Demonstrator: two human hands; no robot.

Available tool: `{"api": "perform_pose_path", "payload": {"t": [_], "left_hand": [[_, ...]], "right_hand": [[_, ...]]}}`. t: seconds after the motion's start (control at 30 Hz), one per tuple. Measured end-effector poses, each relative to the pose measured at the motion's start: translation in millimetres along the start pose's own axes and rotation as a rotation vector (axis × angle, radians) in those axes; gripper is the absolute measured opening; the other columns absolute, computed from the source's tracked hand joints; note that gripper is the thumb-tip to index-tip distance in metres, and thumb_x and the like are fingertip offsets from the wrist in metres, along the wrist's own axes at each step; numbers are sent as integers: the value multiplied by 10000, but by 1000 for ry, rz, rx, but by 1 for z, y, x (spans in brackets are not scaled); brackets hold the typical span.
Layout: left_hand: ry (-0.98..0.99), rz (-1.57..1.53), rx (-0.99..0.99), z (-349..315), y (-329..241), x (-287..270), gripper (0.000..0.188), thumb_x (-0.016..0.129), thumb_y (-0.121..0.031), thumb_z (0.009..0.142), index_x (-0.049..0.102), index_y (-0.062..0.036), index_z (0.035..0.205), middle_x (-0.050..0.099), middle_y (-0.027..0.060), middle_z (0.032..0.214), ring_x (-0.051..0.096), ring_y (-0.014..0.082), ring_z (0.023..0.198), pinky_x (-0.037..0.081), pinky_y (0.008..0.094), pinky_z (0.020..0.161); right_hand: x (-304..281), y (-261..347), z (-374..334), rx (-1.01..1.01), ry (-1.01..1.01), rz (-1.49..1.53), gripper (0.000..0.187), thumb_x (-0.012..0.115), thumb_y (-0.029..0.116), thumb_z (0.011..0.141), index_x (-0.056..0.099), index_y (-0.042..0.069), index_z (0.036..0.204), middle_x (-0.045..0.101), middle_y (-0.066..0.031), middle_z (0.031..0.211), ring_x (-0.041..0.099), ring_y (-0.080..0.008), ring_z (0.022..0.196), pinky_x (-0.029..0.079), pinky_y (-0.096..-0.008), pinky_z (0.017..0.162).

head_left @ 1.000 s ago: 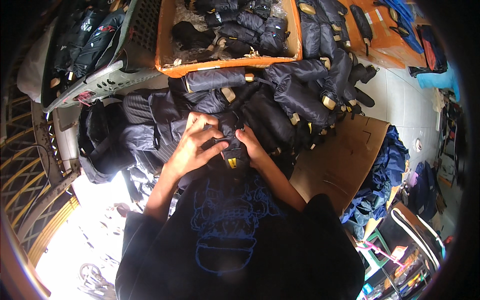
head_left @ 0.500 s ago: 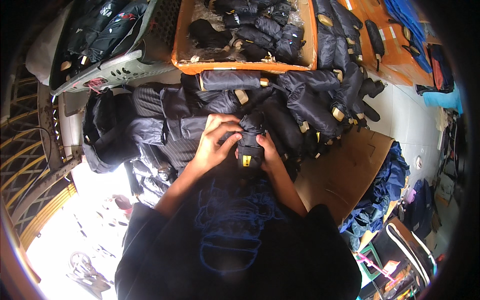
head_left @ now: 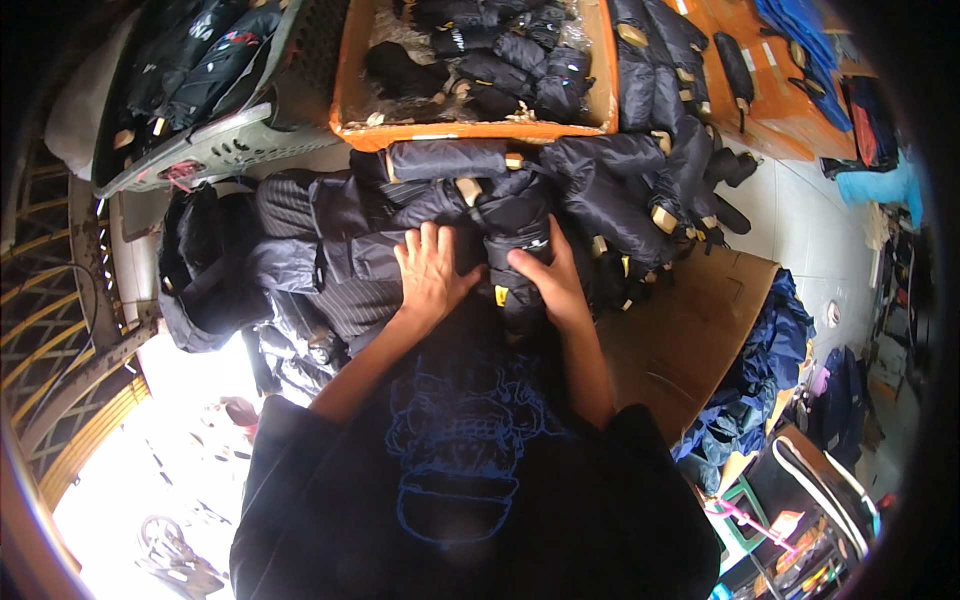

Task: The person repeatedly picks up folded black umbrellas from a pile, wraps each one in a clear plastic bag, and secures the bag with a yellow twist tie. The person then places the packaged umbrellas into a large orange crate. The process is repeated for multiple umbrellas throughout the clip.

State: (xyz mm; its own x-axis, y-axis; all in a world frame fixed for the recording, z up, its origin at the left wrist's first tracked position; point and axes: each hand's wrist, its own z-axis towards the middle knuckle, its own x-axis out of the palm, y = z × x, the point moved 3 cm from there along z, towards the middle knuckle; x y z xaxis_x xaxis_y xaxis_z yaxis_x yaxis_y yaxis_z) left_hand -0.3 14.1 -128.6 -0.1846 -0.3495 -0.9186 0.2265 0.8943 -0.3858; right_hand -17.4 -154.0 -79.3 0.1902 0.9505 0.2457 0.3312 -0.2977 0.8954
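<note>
My right hand is closed around a folded black compact umbrella in front of my chest, its thumb lying across the front. A small yellow label shows near the umbrella's lower end. Just left of it, my left hand has its fingers spread and rests over black cloth; its thumb points toward the umbrella, and I cannot tell whether it touches. Beneath and beyond both hands lies a heap of dark pinstriped cloth. More wrapped black umbrellas, with pale handle ends, are piled to the right.
An orange-edged carton full of black umbrellas stands at the far side. Left of it is a grey plastic crate holding more. A flat cardboard sheet lies on my right, beside crumpled blue cloth. A metal lattice borders the left.
My left hand has come off the umbrella and opened out to its left. The right hand, still holding the umbrella, has shifted slightly right and away from me.
</note>
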Motion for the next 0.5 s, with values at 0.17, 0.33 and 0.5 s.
{"api": "perform_pose_path", "payload": {"t": [0.17,0.33,0.5], "left_hand": [[-118,-168,9,-3,21,-5,259,763,-154,693,608,-78,886,598,60,850,573,274,862,417,414,790],[-357,-378,-41,-6,30,-57,85,723,-26,759,683,-35,833,670,96,819,639,231,701,498,343,659],[-425,-397,-111,-3,20,-85,129,738,-16,760,701,-24,883,636,79,784,631,175,679,497,303,645]], "right_hand": [[-4,16,-9,-54,35,-357,582,822,175,750,514,1,1212,654,-104,1046,617,-147,950,495,-302,830],[4,30,-20,-183,-125,-747,710,837,291,729,480,-22,1256,643,-266,1093,650,-376,1022,501,-400,873],[39,48,-36,-333,-132,-932,727,782,297,771,426,6,1335,558,-235,1196,564,-430,1095,479,-459,888]]}}
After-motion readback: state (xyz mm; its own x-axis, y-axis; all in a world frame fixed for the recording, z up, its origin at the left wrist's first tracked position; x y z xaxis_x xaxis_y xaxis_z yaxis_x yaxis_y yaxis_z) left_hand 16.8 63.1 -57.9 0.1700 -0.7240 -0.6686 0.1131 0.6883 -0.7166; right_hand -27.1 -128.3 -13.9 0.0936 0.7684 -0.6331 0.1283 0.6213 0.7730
